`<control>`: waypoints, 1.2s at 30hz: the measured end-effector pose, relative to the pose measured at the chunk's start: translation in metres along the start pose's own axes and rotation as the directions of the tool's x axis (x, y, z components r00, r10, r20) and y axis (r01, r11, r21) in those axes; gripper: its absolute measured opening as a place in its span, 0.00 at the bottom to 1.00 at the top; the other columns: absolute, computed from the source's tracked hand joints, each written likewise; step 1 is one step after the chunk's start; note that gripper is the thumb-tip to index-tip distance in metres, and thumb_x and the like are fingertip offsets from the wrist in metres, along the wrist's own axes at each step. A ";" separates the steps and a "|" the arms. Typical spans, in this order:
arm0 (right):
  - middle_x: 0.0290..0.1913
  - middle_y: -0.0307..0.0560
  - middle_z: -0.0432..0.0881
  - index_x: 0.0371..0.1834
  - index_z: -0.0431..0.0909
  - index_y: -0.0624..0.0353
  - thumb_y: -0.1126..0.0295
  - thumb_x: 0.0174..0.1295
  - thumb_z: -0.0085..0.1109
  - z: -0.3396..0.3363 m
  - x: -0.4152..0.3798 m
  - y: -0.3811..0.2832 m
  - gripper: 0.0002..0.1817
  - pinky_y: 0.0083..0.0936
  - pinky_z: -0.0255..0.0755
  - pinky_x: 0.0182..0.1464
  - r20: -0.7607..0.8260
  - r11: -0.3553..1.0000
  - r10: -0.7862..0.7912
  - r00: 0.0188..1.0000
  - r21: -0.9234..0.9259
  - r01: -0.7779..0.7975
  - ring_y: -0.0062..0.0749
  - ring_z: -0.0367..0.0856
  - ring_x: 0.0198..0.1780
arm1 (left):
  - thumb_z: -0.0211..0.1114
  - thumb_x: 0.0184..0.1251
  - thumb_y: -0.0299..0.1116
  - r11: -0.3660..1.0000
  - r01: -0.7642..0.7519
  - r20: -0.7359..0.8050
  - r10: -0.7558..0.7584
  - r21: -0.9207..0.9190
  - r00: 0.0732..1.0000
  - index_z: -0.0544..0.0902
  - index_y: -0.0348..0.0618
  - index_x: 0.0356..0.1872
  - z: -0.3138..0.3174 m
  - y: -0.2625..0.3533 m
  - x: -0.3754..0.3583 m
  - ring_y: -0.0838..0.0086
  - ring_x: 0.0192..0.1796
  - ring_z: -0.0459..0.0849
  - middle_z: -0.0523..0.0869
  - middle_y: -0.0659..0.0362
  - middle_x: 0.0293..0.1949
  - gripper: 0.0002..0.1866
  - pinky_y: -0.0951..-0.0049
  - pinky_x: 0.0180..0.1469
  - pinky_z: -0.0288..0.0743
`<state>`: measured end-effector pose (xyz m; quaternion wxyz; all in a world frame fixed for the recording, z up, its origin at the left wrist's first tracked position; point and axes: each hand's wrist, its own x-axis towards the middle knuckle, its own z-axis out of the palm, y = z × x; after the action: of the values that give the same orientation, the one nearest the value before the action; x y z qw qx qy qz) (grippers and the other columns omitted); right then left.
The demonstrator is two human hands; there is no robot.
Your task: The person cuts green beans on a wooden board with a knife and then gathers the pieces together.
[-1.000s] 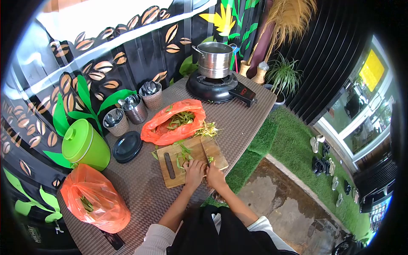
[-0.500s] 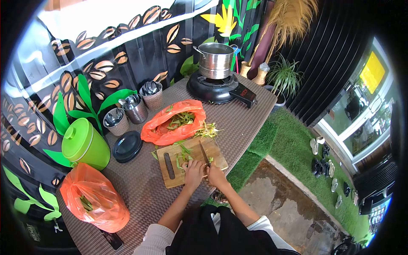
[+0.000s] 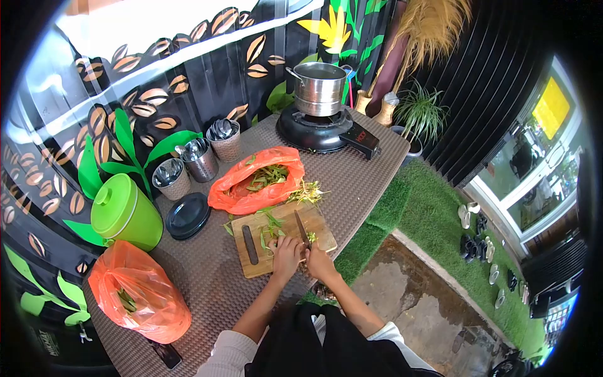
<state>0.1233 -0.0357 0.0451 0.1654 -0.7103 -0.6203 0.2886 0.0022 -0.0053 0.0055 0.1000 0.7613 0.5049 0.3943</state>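
Head view: our right fingers (image 3: 318,255) are wrapped around the knife (image 3: 301,225), its blade pointing away from us over the board (image 3: 259,269). Chopped bits (image 3: 312,237) lie just right of the blade. Our left fingers (image 3: 289,243) bend down beside the knife, next to greens (image 3: 273,221) on the board; whether they pinch any, we cannot tell. Beyond, a bag (image 3: 235,200) sits on the worktop (image 3: 361,182).

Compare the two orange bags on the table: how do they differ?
The open bag gapes wide, while the gathered bag is drawn in at its top.
The open bag shows many green leaves; the gathered bag, only a small patch of green.
The open bag lies beside the cutting board; the gathered bag, near the green bucket.
Both are orange plastic and rest on the table.
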 end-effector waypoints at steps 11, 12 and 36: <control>0.34 0.71 0.80 0.49 0.60 0.66 0.59 0.68 0.43 0.006 0.006 -0.003 0.19 0.53 0.74 0.40 -0.028 0.993 0.045 0.999 -0.107 -0.048 0.65 0.80 0.38 | 0.64 0.53 0.27 0.989 -0.038 -0.042 0.032 -0.142 0.999 0.83 0.41 0.30 -0.004 -0.002 0.004 0.64 0.43 0.76 0.82 0.57 0.33 0.04 0.65 0.53 0.61; 0.33 0.69 0.80 0.48 0.61 0.65 0.59 0.68 0.43 0.005 0.006 -0.002 0.18 0.52 0.75 0.40 -0.030 0.989 0.029 0.999 -0.141 -0.033 0.63 0.81 0.39 | 0.64 0.53 0.27 0.989 -0.036 -0.043 0.030 -0.141 0.999 0.83 0.41 0.30 -0.006 -0.002 0.004 0.64 0.43 0.76 0.82 0.57 0.33 0.04 0.65 0.53 0.61; 0.32 0.70 0.80 0.50 0.62 0.67 0.59 0.68 0.44 -0.001 0.018 0.010 0.19 0.53 0.74 0.43 0.006 0.996 -0.019 1.000 -0.083 0.019 0.64 0.81 0.39 | 0.63 0.58 0.26 0.980 0.013 0.048 -0.004 -0.198 0.999 0.77 0.43 0.41 0.001 -0.006 0.004 0.68 0.38 0.78 0.81 0.60 0.35 0.09 0.66 0.52 0.62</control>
<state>0.1328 -0.0202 0.0365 0.1366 -0.7099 -0.6390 0.2629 -0.0009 0.0012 0.0036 0.1891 0.7544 0.4639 0.4241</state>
